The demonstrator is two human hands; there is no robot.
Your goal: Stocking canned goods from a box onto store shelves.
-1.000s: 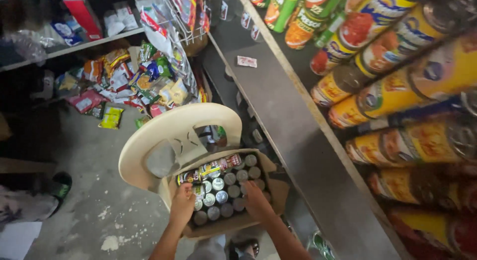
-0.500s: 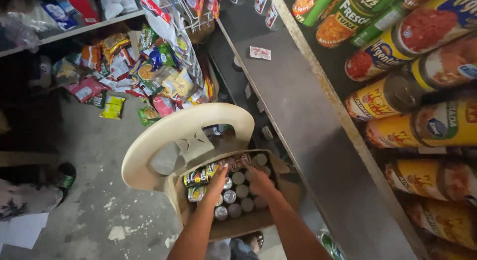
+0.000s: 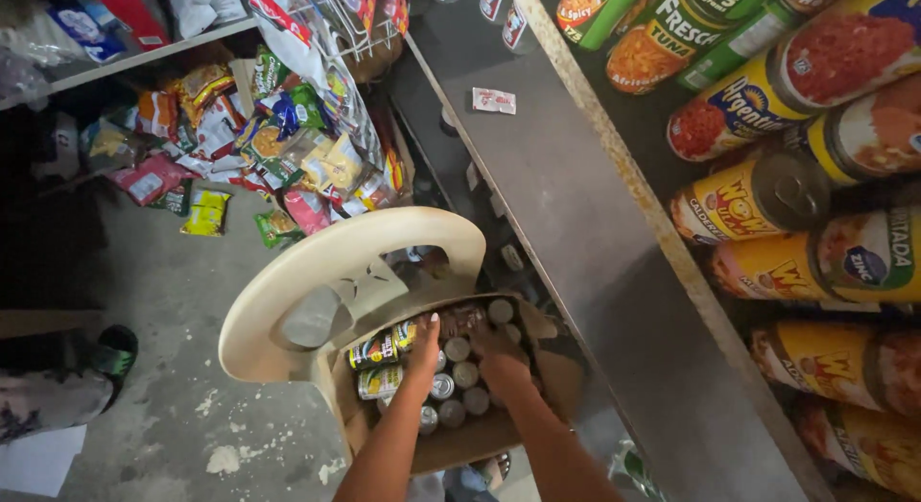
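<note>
A cardboard box of small tin cans sits on the seat of a cream plastic chair. Most cans stand upright with silver tops showing. A few labelled cans lie on their sides at the box's left. Both my arms reach down into the box. My left hand lies with fingers stretched out over the cans near the sideways ones. My right hand is curled over the upright cans in the box's middle; its fingers hide what is under them.
A dark counter runs along the right, with a small packet on it. Shelves of large cans rise beyond it. Snack packets pile on the floor and hang from a wire rack. A person's shoe is at the left.
The view has shifted slightly. Both hands have stayed in the box, the left sliding toward the sideways cans and the right settling over the upright cans.
</note>
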